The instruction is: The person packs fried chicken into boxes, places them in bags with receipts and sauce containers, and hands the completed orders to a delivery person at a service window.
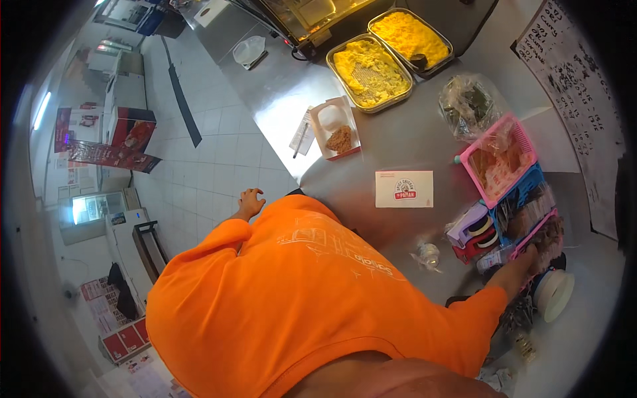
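My right hand (529, 257) reaches out from the orange sleeve into a small pink basket (545, 233) of dark packets at the right end of the steel counter (398, 139). Its fingers are buried among the packets, so its grip is hidden. My left hand (250, 201) hangs beside the counter's edge over the white tiled floor, holding nothing, with its fingers spread. An open cardboard meal box (336, 129) with white rice and a fried brown piece sits further up the counter. A flat white paper sleeve (403, 189) lies between the box and the baskets.
Two metal trays of yellow food (371, 71) (409, 36) stand at the counter's far end. A larger pink basket (499, 159), a blue basket (527, 189), a bag of greens (468, 103), tape rolls (476, 229) and a white round lid (555, 292) crowd the right side.
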A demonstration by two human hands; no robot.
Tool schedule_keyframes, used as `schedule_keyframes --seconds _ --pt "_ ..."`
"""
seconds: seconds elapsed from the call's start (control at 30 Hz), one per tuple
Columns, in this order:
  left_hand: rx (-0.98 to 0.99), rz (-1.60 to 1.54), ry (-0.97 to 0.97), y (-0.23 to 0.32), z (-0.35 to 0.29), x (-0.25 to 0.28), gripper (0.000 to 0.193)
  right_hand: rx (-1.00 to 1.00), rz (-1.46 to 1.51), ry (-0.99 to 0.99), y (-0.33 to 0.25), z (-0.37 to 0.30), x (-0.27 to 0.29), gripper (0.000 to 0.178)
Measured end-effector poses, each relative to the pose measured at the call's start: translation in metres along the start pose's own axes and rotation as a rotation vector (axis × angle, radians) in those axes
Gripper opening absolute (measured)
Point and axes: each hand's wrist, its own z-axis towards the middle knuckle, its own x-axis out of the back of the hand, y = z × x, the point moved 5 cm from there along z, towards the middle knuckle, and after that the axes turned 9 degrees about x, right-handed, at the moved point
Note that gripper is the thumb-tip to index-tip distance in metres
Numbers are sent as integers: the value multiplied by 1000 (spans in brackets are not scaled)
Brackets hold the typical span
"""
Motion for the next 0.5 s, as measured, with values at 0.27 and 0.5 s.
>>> schedule_keyframes --seconds 0.27,0.5 --pt "-54 22 -24 31 13 1 41 -56 31 42 14 -6 24 43" --pt "-73 24 -19 23 31 7 40 -84 55 80 9 -12 40 42"
